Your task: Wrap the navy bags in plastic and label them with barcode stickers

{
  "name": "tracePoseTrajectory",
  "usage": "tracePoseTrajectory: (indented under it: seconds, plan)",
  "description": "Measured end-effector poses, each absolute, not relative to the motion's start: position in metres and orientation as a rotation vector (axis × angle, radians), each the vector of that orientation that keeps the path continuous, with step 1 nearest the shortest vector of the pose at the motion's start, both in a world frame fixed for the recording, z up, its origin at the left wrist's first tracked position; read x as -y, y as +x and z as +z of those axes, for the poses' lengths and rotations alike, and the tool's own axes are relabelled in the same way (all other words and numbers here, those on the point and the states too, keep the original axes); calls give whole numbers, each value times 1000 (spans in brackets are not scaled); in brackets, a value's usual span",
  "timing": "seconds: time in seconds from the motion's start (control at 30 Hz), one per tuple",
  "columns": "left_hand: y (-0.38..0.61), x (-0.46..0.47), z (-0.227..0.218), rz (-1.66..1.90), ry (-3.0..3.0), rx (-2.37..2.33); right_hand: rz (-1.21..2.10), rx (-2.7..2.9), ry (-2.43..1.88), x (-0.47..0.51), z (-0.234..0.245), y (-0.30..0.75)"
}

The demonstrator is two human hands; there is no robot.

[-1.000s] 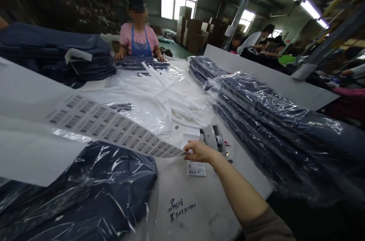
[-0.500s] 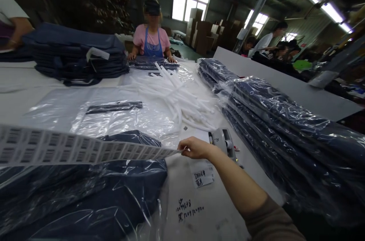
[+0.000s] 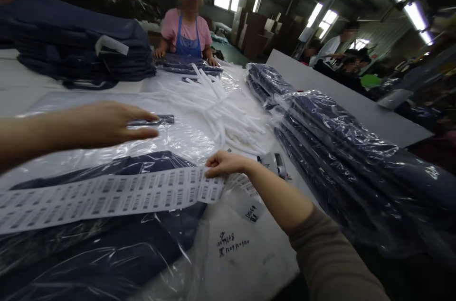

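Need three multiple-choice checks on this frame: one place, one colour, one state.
1. Where is the pile of white strips?
A) on clear plastic sheeting, beyond the right hand
B) on the floor
C) inside a cardboard box

2. What colour is the co-worker's apron?
A) red
B) green
C) blue

3. What is the right hand doing?
A) resting on a grey tool
B) pinching a barcode label sheet
C) lying flat on the table

1 A: the strips lie on the plastic past the hand.
2 C: the apron shows blue.
3 B: the fingers and thumb grip the sheet's edge.
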State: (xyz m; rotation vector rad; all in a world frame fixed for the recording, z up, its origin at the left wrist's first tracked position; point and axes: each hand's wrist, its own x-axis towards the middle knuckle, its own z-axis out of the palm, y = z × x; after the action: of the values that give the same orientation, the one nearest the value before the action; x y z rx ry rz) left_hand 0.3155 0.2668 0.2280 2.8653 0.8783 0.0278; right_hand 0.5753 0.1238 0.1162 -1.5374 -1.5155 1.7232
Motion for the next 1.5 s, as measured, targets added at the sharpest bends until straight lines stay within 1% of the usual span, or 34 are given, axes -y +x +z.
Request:
tracePoseTrajectory:
  seconds: [0.1,0.2,0.3,0.53,0.63,0.77,0.8,0.93,1.03,1.33,1.4,1.5]
  plan:
    - [365,-235,194,-167,2766,-566,1634,1660,-1456,-129,134,572]
    - [394,-222,175,-324,2583,-496,1516,1743,-1439,-131,149,573]
    - [394,-226,173,-314,2438,-523,1536,1727,-1396,-131,156,573]
    - [372,-226,182,-397,2200,-454,1640,1729,-1324,-131,151,561]
    - [369,-216,180,-354,2219,-449,1580,1823,-1357,-127,150,556]
    - [365,-193,164,-234,2264,-400,1362,2046,-1458,-112,141,551]
    - [365,-188,157,-229,2239,-395,1368,2046,-1475,-107,136,550]
    - [362,-179,130,-248,2036,-418,1568,1868,-1434,-94,118,548]
    - [361,-181,118,-212,1868,-451,1568,1832,-1384,-92,111,548]
    - [354,-175,108,-47,1601,-552,1146,1912,-1333,-92,108,542]
    - [352,-174,111,-30,1597,-544,1189,1880,-1343,-92,105,543]
    - [348,-179,121,-87,1723,-504,1369,1834,-1360,-92,100,550]
